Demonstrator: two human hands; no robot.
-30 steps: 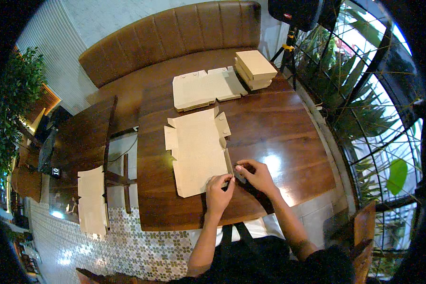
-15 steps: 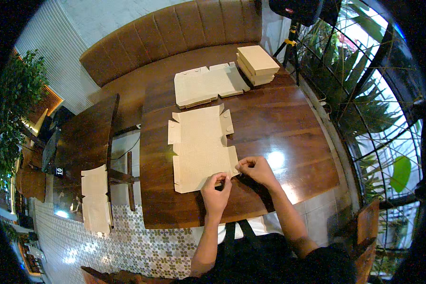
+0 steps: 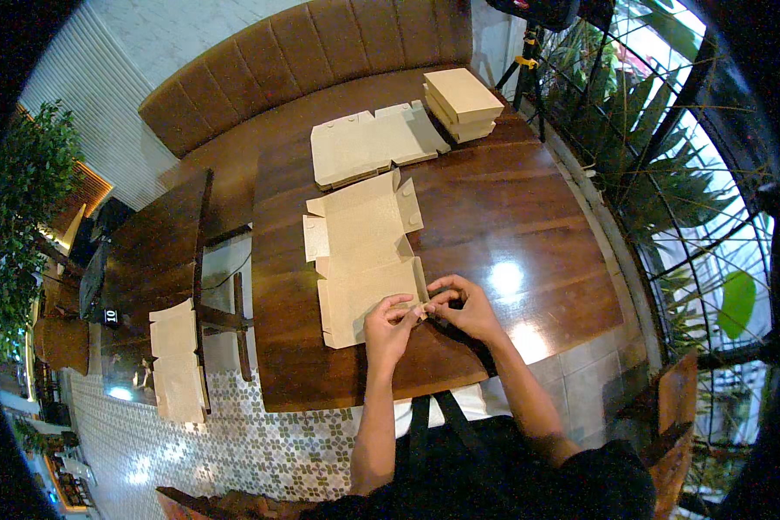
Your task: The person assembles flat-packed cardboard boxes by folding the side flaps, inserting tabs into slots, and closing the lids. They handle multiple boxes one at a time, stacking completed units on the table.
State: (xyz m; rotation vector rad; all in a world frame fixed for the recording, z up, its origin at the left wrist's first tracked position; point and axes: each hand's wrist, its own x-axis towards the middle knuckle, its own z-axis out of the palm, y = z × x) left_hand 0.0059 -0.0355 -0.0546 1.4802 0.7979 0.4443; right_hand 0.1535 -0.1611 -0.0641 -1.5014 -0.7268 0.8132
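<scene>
A brown flat cardboard box blank point(image 3: 364, 238) lies unfolded on the wooden table in front of me, with creased side flaps. Both hands meet at its near right corner. My left hand point(image 3: 388, 328) pinches the edge there, thumb and forefinger together. Right beside it, my right hand point(image 3: 464, 309) has its fingers closed on the corner flap, the fingertips nearly touching the left thumb. The right side flap of the near panel stands partly raised. My fingers cover the corner itself.
Behind the blank lies a pile of flat box blanks point(image 3: 377, 143), and beyond it a stack of folded cardboard boxes point(image 3: 464, 100). Another blank point(image 3: 178, 360) rests at the edge of the left table point(image 3: 152, 256). A brown bench point(image 3: 321, 52) runs along the back; a black tripod point(image 3: 529, 74) stands at far right.
My right hand has come in closer to the left, and their fingertips now meet at the corner. The right side flap has tilted upward. The whole view has shifted slightly.
</scene>
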